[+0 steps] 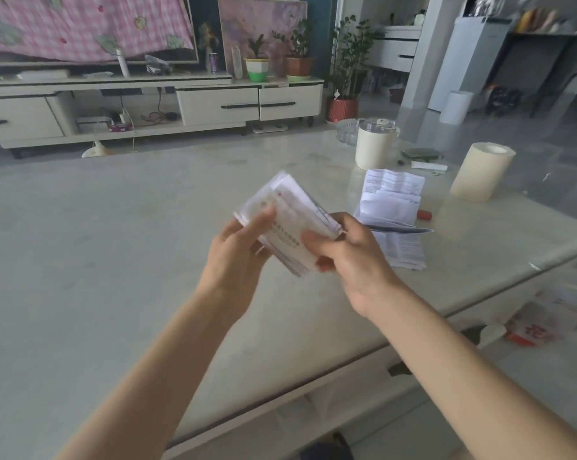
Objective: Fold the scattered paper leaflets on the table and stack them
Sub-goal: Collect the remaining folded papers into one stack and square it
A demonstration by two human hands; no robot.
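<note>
A folded white leaflet (288,215) with printed text is held in the air above the middle of the pale table (98,244). My left hand (239,247) grips its left edge, thumb on top. My right hand (350,252) pinches its lower right corner between thumb and fingers. To the right, several other leaflets (391,207) lie on the table, partly unfolded and overlapping, just beyond my right hand.
A cream jug with a lid (375,144), a glass dish (346,131) and a cream cylinder (482,172) stand at the table's far right. A small red object (424,214) lies beside the leaflets. The table's front edge (313,380) runs diagonally at lower right.
</note>
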